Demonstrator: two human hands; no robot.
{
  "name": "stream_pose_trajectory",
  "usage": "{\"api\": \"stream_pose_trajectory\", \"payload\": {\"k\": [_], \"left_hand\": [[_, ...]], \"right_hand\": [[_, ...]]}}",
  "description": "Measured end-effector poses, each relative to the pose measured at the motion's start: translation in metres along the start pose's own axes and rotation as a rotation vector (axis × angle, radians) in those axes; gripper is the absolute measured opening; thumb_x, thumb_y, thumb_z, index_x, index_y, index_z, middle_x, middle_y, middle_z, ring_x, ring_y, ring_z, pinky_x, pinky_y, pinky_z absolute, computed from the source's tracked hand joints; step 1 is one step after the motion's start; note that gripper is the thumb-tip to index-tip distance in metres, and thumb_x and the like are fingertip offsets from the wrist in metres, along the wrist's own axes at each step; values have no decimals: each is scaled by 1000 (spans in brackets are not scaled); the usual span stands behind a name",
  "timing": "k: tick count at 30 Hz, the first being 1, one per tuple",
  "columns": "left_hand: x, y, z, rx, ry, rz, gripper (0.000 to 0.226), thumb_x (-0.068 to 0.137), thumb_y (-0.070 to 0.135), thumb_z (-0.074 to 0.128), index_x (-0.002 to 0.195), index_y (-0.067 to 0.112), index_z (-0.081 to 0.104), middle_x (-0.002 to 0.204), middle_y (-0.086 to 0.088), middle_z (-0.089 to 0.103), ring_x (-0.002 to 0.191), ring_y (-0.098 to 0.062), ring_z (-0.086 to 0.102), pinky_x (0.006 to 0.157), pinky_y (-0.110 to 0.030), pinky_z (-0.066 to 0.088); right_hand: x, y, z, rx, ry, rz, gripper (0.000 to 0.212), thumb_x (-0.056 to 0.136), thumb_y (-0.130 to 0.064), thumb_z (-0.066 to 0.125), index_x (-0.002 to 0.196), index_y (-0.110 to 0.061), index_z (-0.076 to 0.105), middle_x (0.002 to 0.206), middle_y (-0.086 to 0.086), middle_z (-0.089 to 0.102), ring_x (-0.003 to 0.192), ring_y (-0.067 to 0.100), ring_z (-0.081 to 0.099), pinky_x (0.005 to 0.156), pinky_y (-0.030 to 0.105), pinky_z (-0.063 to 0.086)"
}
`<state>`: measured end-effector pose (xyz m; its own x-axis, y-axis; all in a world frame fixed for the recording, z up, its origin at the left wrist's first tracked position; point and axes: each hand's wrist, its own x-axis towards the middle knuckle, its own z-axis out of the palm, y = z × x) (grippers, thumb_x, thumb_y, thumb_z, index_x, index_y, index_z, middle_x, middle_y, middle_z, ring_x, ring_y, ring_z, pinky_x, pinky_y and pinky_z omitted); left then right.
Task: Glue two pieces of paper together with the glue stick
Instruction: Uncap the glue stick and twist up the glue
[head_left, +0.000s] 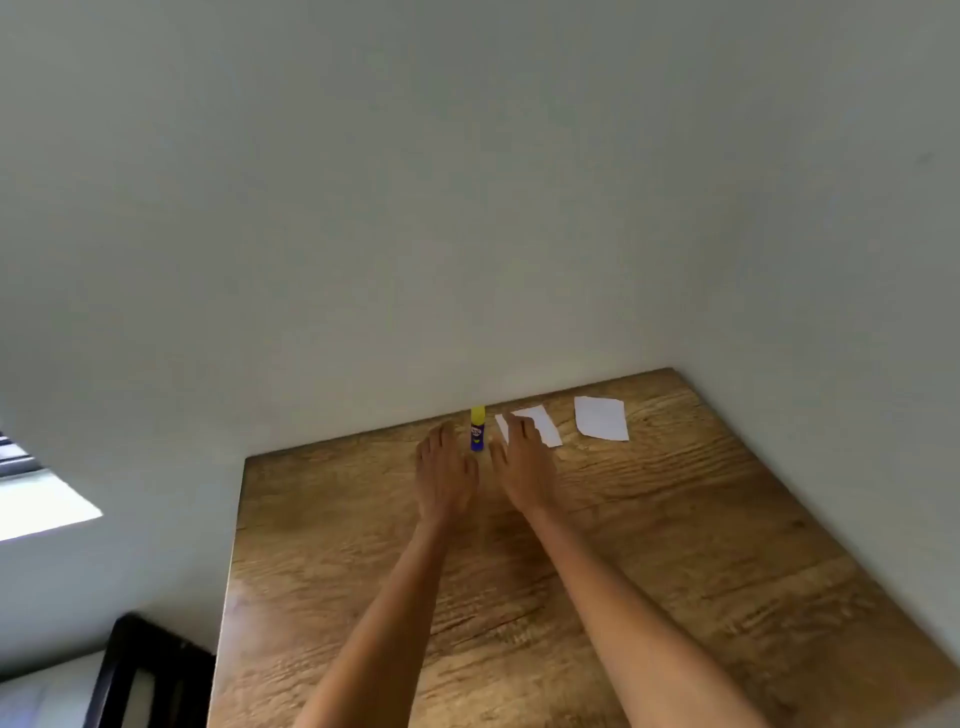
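Blue cylindrical glue stick with yellow cap (477, 428) standing upright near the wall on grainy wooden table (675, 545), between flat, empty left hand (444, 475) and right hand (522, 467) with straight fingers resting on nearer white paper piece (543, 423), second white paper piece (601, 418) lying further right

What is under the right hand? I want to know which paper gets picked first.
The right hand lies with straight fingers over the nearer paper. Its left part is covered; the far paper lies apart, uncovered.
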<state>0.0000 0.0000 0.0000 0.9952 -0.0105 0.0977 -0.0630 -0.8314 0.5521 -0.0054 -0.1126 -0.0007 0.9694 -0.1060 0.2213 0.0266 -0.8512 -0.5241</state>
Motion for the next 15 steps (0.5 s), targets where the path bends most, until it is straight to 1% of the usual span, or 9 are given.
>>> {"api": "stream_pose_trajectory", "payload": {"k": [2,5,7,10,11,12,13,14,15], "left_hand": [[11,0,5,-108,-29,-54,53,87,10,46,138,3,34,144,-16,39,134,-30,33,112,-42,26],[25,1,13,-160,-36,-29,45,89,12,48,132,3,43,140,-18,44,129,-32,39,107,-41,32],[33,-1,20,-205,17,17,41,88,10,51,129,5,48,134,-17,50,123,-31,44,101,-37,36],[39,2,27,-331,117,41,38,87,3,53,124,6,53,122,-15,59,113,-30,51,94,-31,37],[40,3,28,-369,132,33,32,88,3,53,119,6,56,117,-14,62,107,-29,54,94,-32,39],[41,4,30,-399,153,26,26,89,2,52,113,7,59,110,-13,65,99,-27,56,95,-37,42],[42,5,32,-417,160,8,23,89,2,50,109,7,61,104,-13,67,93,-25,57,98,-43,41],[43,6,34,-422,160,-18,22,90,1,49,107,6,62,100,-13,69,91,-26,59,103,-45,36],[42,7,33,-436,153,-43,22,91,2,48,106,6,63,98,-13,71,90,-27,61,107,-42,30]], "right_hand": [[13,-1,5,125,10,65,46,95,-31,48,135,-11,40,132,10,50,116,26,53,88,39,49],[27,-1,12,216,13,118,50,92,-42,51,133,-16,43,130,5,51,113,20,55,84,34,49],[33,0,19,255,35,113,46,90,-45,54,127,-18,48,125,1,55,110,17,56,82,29,49],[39,4,27,248,80,96,37,89,-47,54,112,-18,56,106,-1,64,96,14,61,74,26,52],[39,4,27,247,92,88,35,89,-46,55,109,-18,58,101,-1,65,92,13,61,72,25,52],[39,4,29,243,112,72,33,88,-45,56,106,-18,59,98,-1,66,88,12,62,69,23,52],[39,4,30,249,130,57,31,87,-44,58,104,-18,60,95,-1,66,85,12,61,66,21,50],[38,4,29,259,158,42,30,87,-43,59,102,-17,61,94,-1,66,83,11,61,65,18,48],[38,3,28,282,183,39,29,87,-42,60,101,-17,62,93,-1,67,82,11,61,65,18,47]]}}
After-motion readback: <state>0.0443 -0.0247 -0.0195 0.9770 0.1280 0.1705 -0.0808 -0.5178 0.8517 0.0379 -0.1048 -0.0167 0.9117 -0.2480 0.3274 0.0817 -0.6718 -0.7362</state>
